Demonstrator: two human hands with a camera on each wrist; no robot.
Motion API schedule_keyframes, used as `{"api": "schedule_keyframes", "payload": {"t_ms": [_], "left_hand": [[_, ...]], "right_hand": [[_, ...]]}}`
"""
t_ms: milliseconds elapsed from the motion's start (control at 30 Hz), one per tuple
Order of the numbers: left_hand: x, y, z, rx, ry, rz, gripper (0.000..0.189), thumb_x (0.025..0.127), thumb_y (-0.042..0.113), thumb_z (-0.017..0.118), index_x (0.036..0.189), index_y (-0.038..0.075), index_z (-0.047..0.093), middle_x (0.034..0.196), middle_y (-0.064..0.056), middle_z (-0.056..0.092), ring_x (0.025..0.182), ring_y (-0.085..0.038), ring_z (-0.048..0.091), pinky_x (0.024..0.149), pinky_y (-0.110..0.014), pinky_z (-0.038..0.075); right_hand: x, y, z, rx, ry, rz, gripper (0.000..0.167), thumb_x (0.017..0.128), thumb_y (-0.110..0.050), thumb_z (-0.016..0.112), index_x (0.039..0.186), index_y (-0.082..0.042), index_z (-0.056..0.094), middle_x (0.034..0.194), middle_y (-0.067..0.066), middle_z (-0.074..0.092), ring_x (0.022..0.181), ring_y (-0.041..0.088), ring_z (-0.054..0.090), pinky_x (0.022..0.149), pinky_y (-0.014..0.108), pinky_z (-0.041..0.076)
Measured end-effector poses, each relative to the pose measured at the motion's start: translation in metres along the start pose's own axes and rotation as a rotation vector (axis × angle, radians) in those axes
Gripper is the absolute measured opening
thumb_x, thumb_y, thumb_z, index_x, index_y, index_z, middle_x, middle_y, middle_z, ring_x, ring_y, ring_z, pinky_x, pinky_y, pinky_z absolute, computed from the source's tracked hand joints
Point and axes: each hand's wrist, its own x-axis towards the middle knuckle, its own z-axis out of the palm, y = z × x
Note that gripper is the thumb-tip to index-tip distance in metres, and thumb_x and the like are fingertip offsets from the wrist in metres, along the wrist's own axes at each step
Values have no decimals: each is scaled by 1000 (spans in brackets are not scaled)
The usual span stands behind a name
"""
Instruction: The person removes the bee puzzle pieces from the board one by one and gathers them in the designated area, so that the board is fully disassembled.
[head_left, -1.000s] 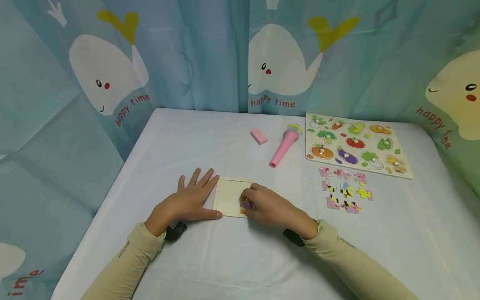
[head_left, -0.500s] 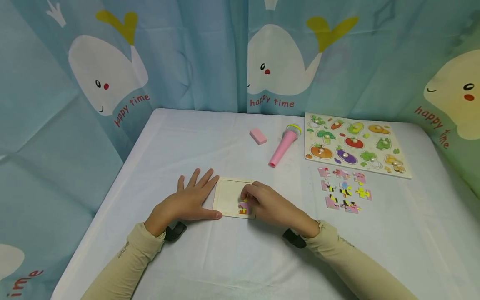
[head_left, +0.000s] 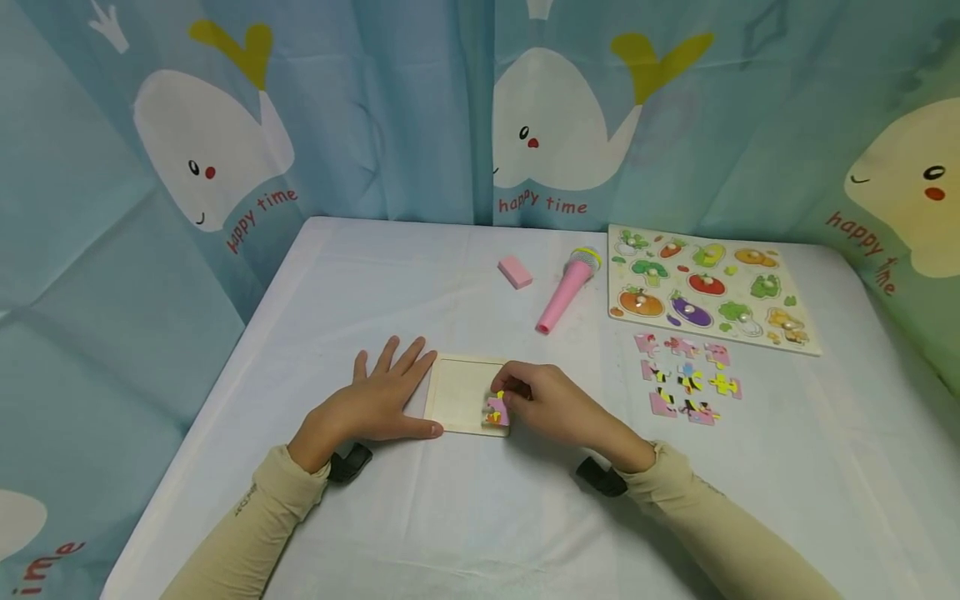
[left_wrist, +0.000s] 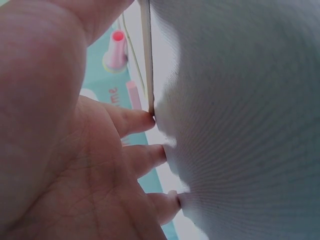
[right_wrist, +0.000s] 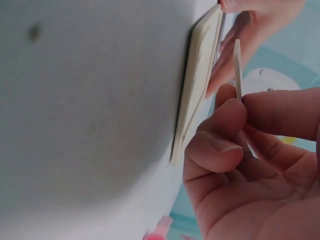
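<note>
A shallow wooden puzzle tray (head_left: 459, 392) lies on the white table in the head view. My left hand (head_left: 378, 402) is spread flat at its left side, with thumb and fingertips right at the tray's edge. Between the thumb and fingers of my right hand (head_left: 549, 406) is a pink and yellow jigsaw piece (head_left: 496, 410), over the tray's lower right corner. The right wrist view shows that jigsaw piece edge-on, raised above the tray (right_wrist: 200, 75). In the left wrist view the fingers (left_wrist: 135, 120) reach the tray's side.
Several loose jigsaw pieces (head_left: 692, 380) lie in rows to the right. Behind them is a vegetable knob puzzle board (head_left: 705, 287). A pink toy microphone (head_left: 564, 296) and a pink block (head_left: 515, 272) lie toward the back, before a blue whale-print curtain (head_left: 420, 117).
My right hand has lifted slightly and shifted a little right with the jigsaw piece, uncovering more of it. The left hand stays at the tray's edge.
</note>
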Motion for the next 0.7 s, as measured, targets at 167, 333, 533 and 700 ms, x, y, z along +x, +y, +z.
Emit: {"api": "schedule_keyframes", "payload": {"t_ms": [167,333,533,700], "left_hand": [[-1,0,-1,-8,2,7,108,95,53,78,171,4,19,178,-19,5,161,-48,-7,117,-79,-5],[-1,-1,-1,-23,3,12,108,95,52,78,171,4,19,178,-19,5,161,-48,-8,117,-79,-6],[-1,-1,0,-21,8,15,108,95,52,78,171,3,19,178,-19,5,161,-49,-8,117,-79,-6],[-1,-1,0,-19,10,16,108,95,52,79,171,2,20,178,-20,6,161,-49,-7,116,-80,-6]], "right_hand": [[-7,6,-9,-4,24,30,17,100,9,62,105,-3,72,89,0,66,80,15,57,72,29,50],[-15,10,-19,-11,41,65,17,100,7,62,107,-3,73,90,-1,67,81,17,58,72,30,50],[-23,14,-31,-16,73,109,16,102,4,63,110,-4,73,92,-1,67,81,18,58,70,30,50],[-32,16,-40,-24,102,134,16,103,3,64,112,-4,74,91,-1,67,80,19,57,69,30,49]]}}
